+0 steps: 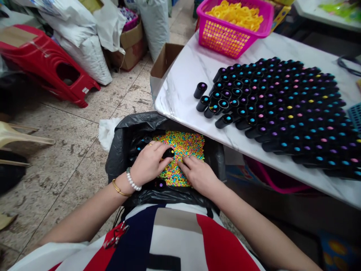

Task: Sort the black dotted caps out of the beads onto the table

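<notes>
My left hand, with a pearl bracelet and a gold bangle at its wrist, is closed around a small black cylinder that has a yellow dot in its end. Just under both hands lies a bed of small multicoloured beads inside a bin lined with a black plastic bag. The fingers of my right hand are bent together with their tips at the beads; whatever they pinch is hidden. More black cylinders lie in the bin, one with a purple dot near its front and others left of my left hand.
A marble-patterned table at right carries many black cylinders with coloured dots. A pink basket of yellow pieces stands at its back. A red stool, white sacks and cardboard boxes are on the floor at left.
</notes>
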`<state>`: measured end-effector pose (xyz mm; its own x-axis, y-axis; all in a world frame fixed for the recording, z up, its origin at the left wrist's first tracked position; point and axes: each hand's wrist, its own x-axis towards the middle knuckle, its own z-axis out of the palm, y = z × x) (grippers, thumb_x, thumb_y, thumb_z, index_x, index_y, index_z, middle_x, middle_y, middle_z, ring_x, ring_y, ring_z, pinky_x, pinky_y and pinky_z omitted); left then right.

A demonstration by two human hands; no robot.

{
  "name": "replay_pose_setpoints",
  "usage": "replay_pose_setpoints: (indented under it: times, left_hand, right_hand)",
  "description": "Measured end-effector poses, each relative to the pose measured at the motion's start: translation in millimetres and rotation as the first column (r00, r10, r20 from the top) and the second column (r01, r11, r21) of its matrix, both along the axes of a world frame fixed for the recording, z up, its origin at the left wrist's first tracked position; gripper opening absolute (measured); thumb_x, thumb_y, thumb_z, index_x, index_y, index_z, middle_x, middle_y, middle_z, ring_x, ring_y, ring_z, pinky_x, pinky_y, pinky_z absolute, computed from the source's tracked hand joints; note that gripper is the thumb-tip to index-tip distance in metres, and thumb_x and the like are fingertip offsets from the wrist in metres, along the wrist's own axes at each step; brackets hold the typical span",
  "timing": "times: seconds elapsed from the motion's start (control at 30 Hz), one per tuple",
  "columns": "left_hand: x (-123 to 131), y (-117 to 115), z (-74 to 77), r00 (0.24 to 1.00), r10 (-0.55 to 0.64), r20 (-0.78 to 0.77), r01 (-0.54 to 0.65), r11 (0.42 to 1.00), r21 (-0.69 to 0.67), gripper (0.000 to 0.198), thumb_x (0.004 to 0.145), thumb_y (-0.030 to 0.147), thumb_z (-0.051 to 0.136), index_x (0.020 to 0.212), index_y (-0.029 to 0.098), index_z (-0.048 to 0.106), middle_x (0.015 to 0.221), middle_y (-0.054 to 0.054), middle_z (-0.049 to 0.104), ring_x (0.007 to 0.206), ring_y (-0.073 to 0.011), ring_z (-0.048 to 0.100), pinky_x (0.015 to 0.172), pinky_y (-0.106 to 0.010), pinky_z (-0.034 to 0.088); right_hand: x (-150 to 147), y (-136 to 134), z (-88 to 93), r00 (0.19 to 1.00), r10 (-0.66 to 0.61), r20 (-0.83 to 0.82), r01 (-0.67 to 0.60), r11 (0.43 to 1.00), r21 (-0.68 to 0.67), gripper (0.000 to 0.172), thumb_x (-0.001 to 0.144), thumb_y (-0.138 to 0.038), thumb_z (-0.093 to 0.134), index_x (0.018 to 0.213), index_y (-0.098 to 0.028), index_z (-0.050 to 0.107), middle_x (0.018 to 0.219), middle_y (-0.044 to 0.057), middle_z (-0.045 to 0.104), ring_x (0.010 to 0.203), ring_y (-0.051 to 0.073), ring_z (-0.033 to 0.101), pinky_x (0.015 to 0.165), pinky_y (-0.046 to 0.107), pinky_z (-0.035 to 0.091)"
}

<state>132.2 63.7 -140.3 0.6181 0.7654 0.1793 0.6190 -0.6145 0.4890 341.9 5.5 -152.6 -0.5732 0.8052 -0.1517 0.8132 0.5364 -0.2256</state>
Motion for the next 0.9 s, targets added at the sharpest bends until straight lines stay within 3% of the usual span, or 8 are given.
replay_pose_setpoints:
  times: [0.07,0.17,0.33,0.47,0.6,0.77,0.9]
  left_hand:
    - [0.4,0.4,-1.1,1.0,-0.002,-0.01,0.002,1.0,-0.006,0.03,0.088,0.023,0.061,0.116,0.014,0.057,0.106,-0.012,0.066,0.102,-0.0263,0.057,0.094,-0.043,0.047]
    - [0.6,0.9,-2.7,1.0,-0.007,-0.01,0.007,1.0,-0.01,0.03,0.087,0.022,0.06,0.116,0.016,0.056,0.107,-0.011,0.066,0.102,-0.0266,0.057,0.093,-0.043,0.048]
    - [1.1,1.4,-3.4,0.999,-0.022,-0.024,0.021,0.999,-0.038,0.029,0.088,0.02,0.059,0.117,0.017,0.056,0.107,-0.011,0.066,0.102,-0.0264,0.058,0.092,-0.043,0.048]
    - [2.2,0.4,-5.2,0.997,-0.056,-0.057,0.053,0.997,-0.059,0.028,0.087,0.017,0.06,0.115,0.017,0.057,0.106,-0.011,0.066,0.101,-0.0272,0.058,0.092,-0.044,0.049]
    - [2.3,-2.8,-4.4,0.995,-0.064,-0.073,0.058,0.995,-0.085,0.032,0.085,0.016,0.06,0.117,0.014,0.057,0.108,-0.013,0.065,0.104,-0.0281,0.056,0.094,-0.045,0.047]
    - [6.4,-10.7,7.0,0.986,-0.097,0.134,0.114,0.986,-0.124,0.038,0.088,0.021,0.061,0.124,0.016,0.052,0.116,-0.012,0.063,0.109,-0.0246,0.055,0.1,-0.043,0.044]
    - [11.7,-17.5,17.2,0.956,-0.117,0.27,0.163,0.974,-0.154,0.034,0.088,0.022,0.062,0.121,0.019,0.054,0.112,-0.009,0.064,0.105,-0.0212,0.058,0.095,-0.037,0.047]
  right_hand:
    - [-6.2,-1.3,1.2,0.999,0.023,-0.039,-0.023,1.0,-0.016,0.032,0.095,-0.014,0.044,0.122,-0.012,0.061,0.101,0.016,0.064,0.096,0.028,0.057,0.083,0.043,0.051]
    - [-3.4,-0.2,1.2,0.966,-0.027,-0.258,-0.004,0.993,-0.117,0.033,0.091,-0.012,0.052,0.122,-0.016,0.061,0.108,0.012,0.064,0.102,0.024,0.059,0.089,0.04,0.051]
    - [18.4,2.5,8.0,0.74,-0.34,-0.579,0.155,0.925,-0.346,0.036,0.082,-0.012,0.063,0.117,-0.024,0.064,0.11,0.004,0.069,0.099,0.018,0.064,0.089,0.033,0.051]
    - [24.4,1.4,16.9,0.611,-0.462,-0.643,0.13,0.86,-0.494,0.035,0.08,-0.017,0.069,0.114,-0.026,0.066,0.11,0.002,0.07,0.1,0.019,0.065,0.09,0.034,0.051]
    - [22.9,2.0,18.8,0.56,-0.478,-0.677,0.149,0.862,-0.485,0.038,0.079,-0.013,0.069,0.114,-0.027,0.067,0.112,0.002,0.069,0.106,0.019,0.063,0.097,0.036,0.047]
    - [13.8,-0.5,14.2,0.531,-0.52,-0.669,0.306,0.854,-0.42,0.037,0.079,-0.01,0.064,0.112,-0.026,0.064,0.107,0.003,0.067,0.096,0.018,0.065,0.087,0.034,0.053]
    - [2.9,-1.9,15.4,0.471,-0.53,-0.705,0.258,0.847,-0.464,0.033,0.079,-0.008,0.06,0.107,-0.024,0.054,0.099,0.0,0.066,0.089,0.014,0.067,0.08,0.028,0.057]
